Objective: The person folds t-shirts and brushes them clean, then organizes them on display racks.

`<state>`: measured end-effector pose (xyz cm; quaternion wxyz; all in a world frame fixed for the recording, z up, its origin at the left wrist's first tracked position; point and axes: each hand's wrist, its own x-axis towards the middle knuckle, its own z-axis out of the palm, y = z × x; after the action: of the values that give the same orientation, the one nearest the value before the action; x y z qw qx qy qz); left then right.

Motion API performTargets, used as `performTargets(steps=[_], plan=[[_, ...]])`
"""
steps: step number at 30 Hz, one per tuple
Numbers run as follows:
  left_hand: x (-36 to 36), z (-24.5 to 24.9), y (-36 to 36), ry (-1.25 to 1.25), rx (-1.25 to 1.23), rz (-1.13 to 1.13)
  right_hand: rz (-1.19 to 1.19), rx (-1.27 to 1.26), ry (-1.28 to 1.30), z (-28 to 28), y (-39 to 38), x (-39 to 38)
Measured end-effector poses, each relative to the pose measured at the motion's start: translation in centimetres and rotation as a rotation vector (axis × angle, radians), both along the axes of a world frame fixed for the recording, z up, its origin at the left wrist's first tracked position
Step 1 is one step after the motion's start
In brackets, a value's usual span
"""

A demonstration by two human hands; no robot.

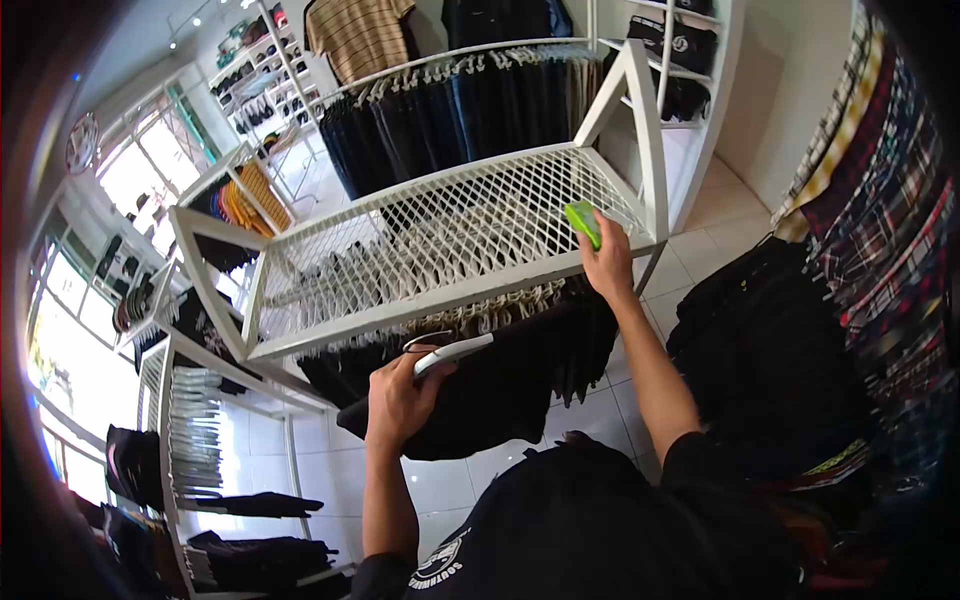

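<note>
My left hand (400, 402) is closed around a flat white object (455, 352) with a rounded end. A thin dark loop (428, 340) shows just above it, and a wide black garment (490, 400) spreads out beside and below this hand. Farther right, my right hand (607, 262) grips a small bright green object (584, 224) between thumb and fingers, over the right end of a white metal mesh shelf (400, 236). What kind of thing the green object is I cannot tell. Below the mesh, closely packed hangers (440, 262) carry dark clothes.
Angled white posts (650, 150) rise at the shelf's ends. Behind it stands a rail of dark trousers (450, 120). Checked shirts (890, 200) and black clothes (750, 330) hang close on my right. Another white rack (165, 440) with hangers stands on the left, over tiled floor (440, 485).
</note>
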<state>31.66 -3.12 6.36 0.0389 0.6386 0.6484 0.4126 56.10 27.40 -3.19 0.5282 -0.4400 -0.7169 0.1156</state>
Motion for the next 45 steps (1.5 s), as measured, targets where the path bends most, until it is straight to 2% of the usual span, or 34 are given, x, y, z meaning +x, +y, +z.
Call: performTargets(steps=[2,5,7,9,10,11,13,15,17,19,20,21,23,25,26,27,29,31,33,35,37,38,39,41,42,45], plan=[[0.5,-0.4,0.9,-0.020,-0.008,-0.003,-0.063,0.132,-0.203,-0.6,2.6,-0.2],[1.2,-0.3,1.3,-0.097,-0.062,0.044,-0.122,0.107,-0.329,-1.5,4.7,-0.6],[1.3,-0.4,1.1,-0.122,-0.100,0.053,-0.063,0.066,-0.325,-1.6,5.0,-0.7],[1.1,-0.3,0.8,-0.136,-0.101,0.071,-0.239,0.131,-0.431,-0.7,3.9,-0.9],[0.8,-0.2,0.4,-0.133,-0.103,0.068,-0.199,0.120,-0.378,0.6,2.7,-1.2],[0.2,-0.6,-0.1,-0.165,-0.101,0.070,-0.147,0.211,-0.287,1.6,1.0,-1.5],[-0.8,-0.6,-1.3,-0.157,-0.116,0.127,0.197,0.177,-0.068,4.6,-3.6,-3.0],[-1.9,-0.1,-2.9,-0.167,-0.122,0.167,0.634,-0.072,-0.044,6.4,-8.9,-4.4],[-3.2,0.9,-5.0,-0.205,-0.148,0.214,1.042,-0.367,-0.206,8.4,-13.2,-6.1],[-5.4,0.9,-7.7,-0.153,-0.114,0.284,1.194,-0.247,-0.384,6.9,-15.3,-8.7],[-6.8,0.6,-9.0,-0.126,-0.122,0.338,1.206,-0.358,-0.386,6.1,-16.2,-10.2],[-8.1,0.1,-10.4,-0.102,-0.131,0.394,1.247,-0.350,-0.396,6.3,-17.6,-11.6],[-9.8,0.5,-13.4,-0.039,-0.114,0.501,1.293,-0.588,-0.522,6.8,-20.6,-14.4],[-10.8,0.0,-16.0,0.365,0.147,0.741,1.384,-0.489,-0.453,5.4,-24.4,-17.5],[-10.9,-0.6,-17.2,0.253,0.135,0.920,1.322,-0.485,-0.369,4.9,-26.6,-19.1],[-11.7,-2.5,-18.3,0.138,0.227,1.062,1.261,-0.483,-0.289,4.3,-29.0,-20.5],[-11.9,-4.1,-20.4,-0.439,0.211,1.119,1.285,-0.486,-0.306,3.4,-33.7,-23.4],[-11.3,-5.2,-22.4,-0.500,0.148,1.063,1.278,-0.471,-0.231,2.1,-38.3,-25.4],[-10.8,-5.0,-24.0,-0.367,-0.026,1.242,1.359,-0.434,-0.271,0.9,-42.4,-27.0],[-11.3,-5.0,-26.1,-0.351,-0.029,1.289,1.481,-0.464,-0.165,-0.2,-45.3,-28.2],[-12.2,-3.9,-28.7,-0.369,-0.088,1.296,1.582,-0.527,-0.349,0.4,-46.3,-28.6],[-12.4,-3.0,-29.8,-0.319,-0.180,1.305,1.643,-0.562,-0.306,0.4,-46.2,-29.1],[-12.1,-2.6,-30.7,-0.223,-0.171,1.302,1.699,-0.598,-0.267,0.4,-45.8,-29.3],[-12.4,-4.2,-32.0,-0.019,-0.050,1.378,1.603,-0.536,-0.261,1.0,-44.6,-29.4],[-12.2,-4.1,-32.3,-0.027,-0.049,1.380,1.532,-0.470,-0.263,1.0,-43.8,-29.5],[-12.2,-2.8,-32.0,0.432,0.105,1.185,1.357,-0.316,-0.169,0.6,-40.5,-29.5]])
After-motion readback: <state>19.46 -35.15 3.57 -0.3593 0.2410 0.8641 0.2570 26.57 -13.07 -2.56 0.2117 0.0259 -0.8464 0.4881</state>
